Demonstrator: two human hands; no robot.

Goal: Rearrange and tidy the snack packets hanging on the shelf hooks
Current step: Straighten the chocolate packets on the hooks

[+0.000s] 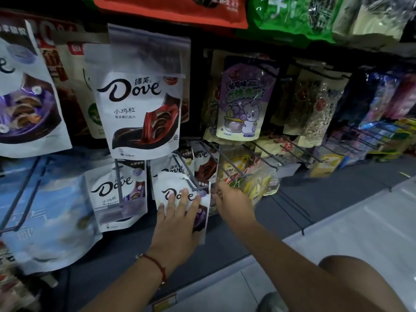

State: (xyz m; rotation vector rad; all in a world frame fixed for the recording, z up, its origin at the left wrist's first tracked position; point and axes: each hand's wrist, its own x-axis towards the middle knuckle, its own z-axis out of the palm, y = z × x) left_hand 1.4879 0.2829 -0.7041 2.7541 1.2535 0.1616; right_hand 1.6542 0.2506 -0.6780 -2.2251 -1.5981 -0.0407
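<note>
Dove packet (180,194) on hook (191,176), lower row | left hand (177,219) flat on packet front | right hand (234,203) right of packet | larger Dove packet (139,113) above

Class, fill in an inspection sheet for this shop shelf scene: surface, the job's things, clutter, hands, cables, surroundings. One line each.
Surface: dark shelf ledge below the hooks.
Job's things: small Dove packet at the tip of a wire hook; large Dove packet hanging above; purple grape packet to the right.
Clutter: yellow snack packets crowded on neighbouring hooks.
Hands: left hand lies with spread fingers on the small Dove packet; right hand reaches to its edge, grip hidden.
Cables: nothing seen.
Surroundings: pale floor tiles.
</note>
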